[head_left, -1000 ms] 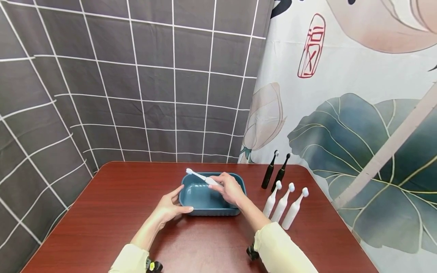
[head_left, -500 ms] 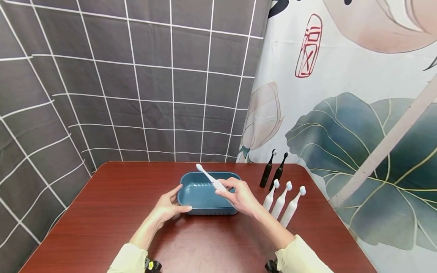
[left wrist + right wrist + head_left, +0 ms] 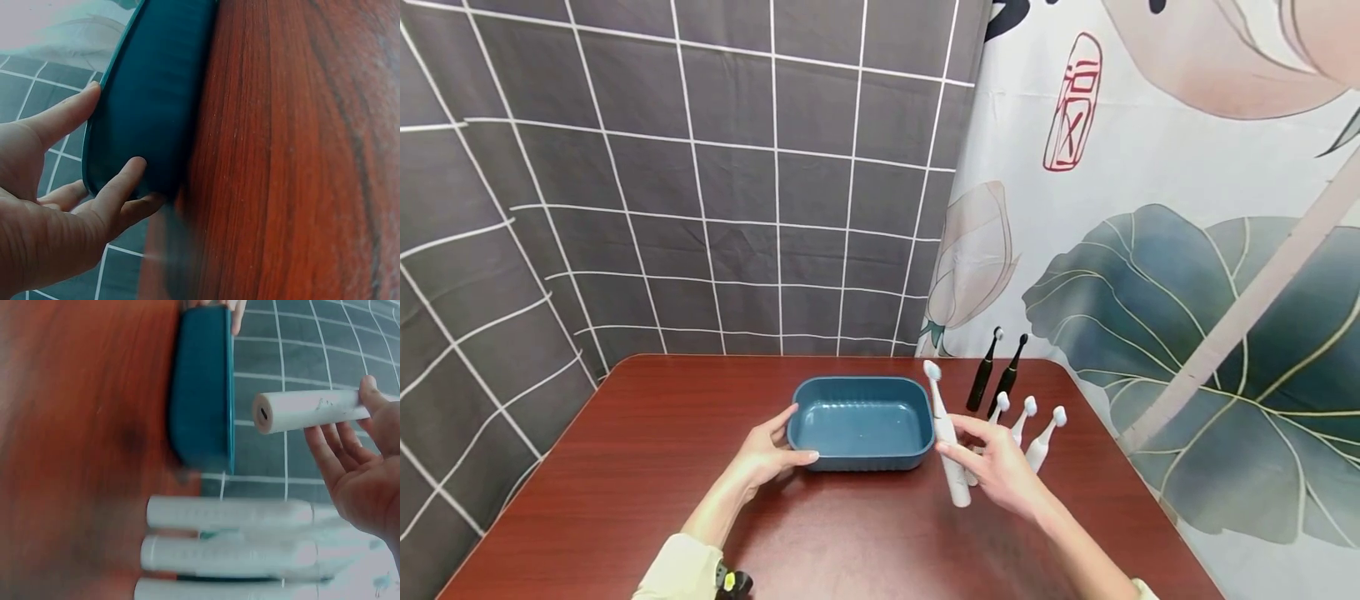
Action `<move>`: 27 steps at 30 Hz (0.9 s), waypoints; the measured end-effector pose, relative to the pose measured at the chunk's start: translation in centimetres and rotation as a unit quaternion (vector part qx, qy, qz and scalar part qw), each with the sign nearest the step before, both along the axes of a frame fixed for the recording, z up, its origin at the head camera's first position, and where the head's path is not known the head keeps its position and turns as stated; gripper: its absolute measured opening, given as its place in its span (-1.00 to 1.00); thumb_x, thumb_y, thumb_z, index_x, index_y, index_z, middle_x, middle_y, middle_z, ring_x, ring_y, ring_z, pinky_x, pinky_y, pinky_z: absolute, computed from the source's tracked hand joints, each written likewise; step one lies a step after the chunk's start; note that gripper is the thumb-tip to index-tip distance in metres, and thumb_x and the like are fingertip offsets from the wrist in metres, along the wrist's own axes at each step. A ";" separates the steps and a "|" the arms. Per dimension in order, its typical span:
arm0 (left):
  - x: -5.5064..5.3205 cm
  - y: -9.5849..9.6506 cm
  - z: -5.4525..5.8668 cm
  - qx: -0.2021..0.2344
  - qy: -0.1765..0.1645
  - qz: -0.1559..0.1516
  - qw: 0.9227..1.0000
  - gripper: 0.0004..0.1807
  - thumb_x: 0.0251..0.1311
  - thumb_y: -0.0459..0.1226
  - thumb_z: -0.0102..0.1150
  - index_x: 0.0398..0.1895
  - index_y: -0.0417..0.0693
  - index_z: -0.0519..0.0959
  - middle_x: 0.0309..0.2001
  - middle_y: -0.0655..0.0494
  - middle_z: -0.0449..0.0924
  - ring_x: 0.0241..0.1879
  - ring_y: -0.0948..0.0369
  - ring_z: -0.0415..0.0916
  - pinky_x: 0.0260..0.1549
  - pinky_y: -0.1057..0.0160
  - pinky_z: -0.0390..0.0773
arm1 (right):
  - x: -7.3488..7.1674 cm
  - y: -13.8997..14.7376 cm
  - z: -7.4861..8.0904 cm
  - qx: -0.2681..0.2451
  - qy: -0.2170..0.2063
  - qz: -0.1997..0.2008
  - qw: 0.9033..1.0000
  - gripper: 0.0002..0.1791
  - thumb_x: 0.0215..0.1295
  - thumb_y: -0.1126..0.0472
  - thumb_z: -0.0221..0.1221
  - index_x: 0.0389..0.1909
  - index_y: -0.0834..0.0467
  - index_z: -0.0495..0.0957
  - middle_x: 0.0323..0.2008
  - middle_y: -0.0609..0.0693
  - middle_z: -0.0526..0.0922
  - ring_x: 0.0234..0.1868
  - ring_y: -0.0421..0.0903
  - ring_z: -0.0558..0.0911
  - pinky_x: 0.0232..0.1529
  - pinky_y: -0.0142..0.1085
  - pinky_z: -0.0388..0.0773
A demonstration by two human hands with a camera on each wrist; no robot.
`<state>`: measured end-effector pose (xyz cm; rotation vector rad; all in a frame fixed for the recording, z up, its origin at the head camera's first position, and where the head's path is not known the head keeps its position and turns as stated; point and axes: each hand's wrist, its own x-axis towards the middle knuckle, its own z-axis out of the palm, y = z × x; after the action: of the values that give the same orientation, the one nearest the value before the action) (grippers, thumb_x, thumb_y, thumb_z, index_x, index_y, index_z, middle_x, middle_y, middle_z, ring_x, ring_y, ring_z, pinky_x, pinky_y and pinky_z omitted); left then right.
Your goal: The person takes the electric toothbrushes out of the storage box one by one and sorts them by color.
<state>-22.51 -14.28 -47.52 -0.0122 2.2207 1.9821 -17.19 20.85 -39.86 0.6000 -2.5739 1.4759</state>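
A blue rectangular basin sits on the table. At its left end my left hand touches it, thumb at the front rim and the other fingertips against the end wall; the left wrist view has this hand with fairly straight, spread fingers. Between thumb and fingers, my right hand holds a white electric toothbrush just off the basin's right end, brush head up. Seen in the right wrist view, the toothbrush handle is lifted clear of the table.
Several other electric toothbrushes stand upright at the right: white ones, such as a white toothbrush, partly behind my right hand, and two black ones, including a black toothbrush. A grey grid curtain hangs behind the red-brown table.
My right hand has moved right with the white toothbrush, from over the basin to beside its right end, and the toothbrush has turned more upright. My left hand has stayed on the basin.
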 end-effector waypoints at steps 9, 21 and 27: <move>0.2 -0.1 0.3 0.000 0.002 -0.009 1.000 0.10 -0.08 -0.40 0.59 0.57 -0.07 0.17 0.45 -0.32 0.17 0.19 -0.16 0.49 -0.08 0.04 0.65 | 2.9 4.8 -1.1 -0.023 0.054 0.011 0.998 -0.68 0.29 0.38 0.30 0.04 0.20 0.52 -0.26 0.00 0.69 -0.27 -0.17 0.67 -0.25 -0.32 0.65; 0.2 -0.1 0.3 -0.003 -0.001 -0.011 1.000 0.12 -0.09 -0.38 0.60 0.57 -0.07 0.16 0.47 -0.31 0.15 0.29 -0.20 0.38 -0.06 0.02 0.64 | 4.4 9.9 -2.4 -0.009 0.060 -0.055 0.997 -0.58 0.22 0.49 0.31 0.06 0.27 0.43 -0.18 0.04 0.69 -0.20 -0.25 0.69 -0.24 -0.38 0.65; 0.1 0.0 0.3 -0.006 -0.004 -0.007 1.000 0.12 -0.11 -0.37 0.61 0.56 -0.06 0.18 0.46 -0.30 0.18 0.19 -0.15 0.49 -0.06 0.01 0.64 | 4.5 12.2 -3.1 0.015 0.059 -0.114 0.992 -0.61 0.24 0.44 0.33 0.02 0.25 0.40 -0.31 0.03 0.64 -0.31 -0.22 0.67 -0.32 -0.42 0.63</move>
<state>-22.38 -14.30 -47.18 -0.0070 2.2215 1.9589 -12.70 33.09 -42.93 0.3679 -2.4825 1.2908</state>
